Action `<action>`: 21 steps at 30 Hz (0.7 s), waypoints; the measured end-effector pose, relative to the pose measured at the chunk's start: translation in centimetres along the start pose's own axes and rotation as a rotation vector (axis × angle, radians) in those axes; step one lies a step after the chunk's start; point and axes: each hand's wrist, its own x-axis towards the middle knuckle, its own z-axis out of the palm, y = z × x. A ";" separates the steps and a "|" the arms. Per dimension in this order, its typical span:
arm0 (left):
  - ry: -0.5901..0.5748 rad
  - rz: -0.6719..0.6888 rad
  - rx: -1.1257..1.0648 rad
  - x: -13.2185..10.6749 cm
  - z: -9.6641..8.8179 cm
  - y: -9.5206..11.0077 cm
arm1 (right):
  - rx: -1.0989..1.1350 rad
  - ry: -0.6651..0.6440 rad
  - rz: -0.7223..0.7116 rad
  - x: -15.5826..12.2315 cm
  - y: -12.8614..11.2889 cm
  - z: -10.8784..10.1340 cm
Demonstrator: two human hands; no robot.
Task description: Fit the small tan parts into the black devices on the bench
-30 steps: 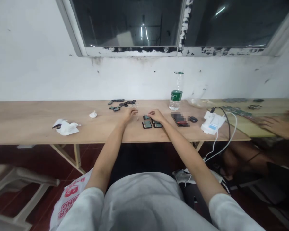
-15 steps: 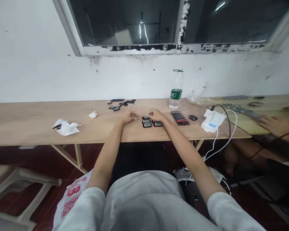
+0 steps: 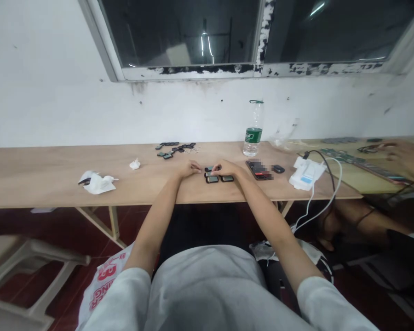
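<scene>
Several small dark rectangular modules with greenish faces [image 3: 212,179] lie in a cluster near the table's front edge. Over the cluster, my right hand [image 3: 225,167] bends down with thumb and fingertips together, touching or just above a module; whatever they pinch is too small to make out. Just left of the cluster, my left hand [image 3: 189,169] rests low at the wooden table [image 3: 152,184], its fingers drawn together. I cannot see what, if anything, it holds. Farther back lies a loose pile of similar dark modules [image 3: 167,155] with tiny pale bits [image 3: 196,149] beside it.
Right of my hands are a phone [image 3: 258,170], a black oval object [image 3: 278,168], a water bottle [image 3: 252,140] and a white device with cables [image 3: 305,174]. Crumpled tissues [image 3: 99,183] lie left. Another person's hand [image 3: 402,155] works at the far right.
My right hand's fingertips have come down and nearer over the front modules. My left hand has shifted slightly right. The other person's hand has moved back towards the far side.
</scene>
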 end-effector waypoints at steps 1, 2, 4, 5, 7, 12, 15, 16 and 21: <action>0.001 -0.006 0.003 -0.1 -0.1 0.0 | 0.005 -0.022 -0.016 0.0 0.0 0.0; 0.001 -0.011 0.006 -0.2 -0.2 0.1 | 0.019 -0.050 -0.041 0.1 0.1 0.0; -0.002 -0.018 0.010 -0.4 -0.4 0.2 | 0.069 -0.052 -0.070 0.3 0.3 0.0; -0.004 -0.021 0.011 -0.4 -0.5 0.3 | 0.098 -0.028 -0.070 0.4 0.5 0.1; -0.007 -0.026 0.011 -0.6 -0.6 0.5 | 0.154 0.023 -0.068 0.7 0.8 0.3; -0.005 -0.036 0.014 -0.8 -0.5 1.0 | 0.303 0.121 -0.056 1.0 1.1 0.7; 0.042 0.013 0.038 -0.8 -0.3 2.0 | 0.383 0.183 -0.008 0.8 0.6 0.9; 0.063 0.050 0.051 -0.8 -0.2 2.4 | 0.407 0.195 0.009 0.7 0.4 0.9; 0.203 0.251 0.113 -0.3 0.9 4.0 | 0.501 0.298 0.081 0.8 0.1 1.0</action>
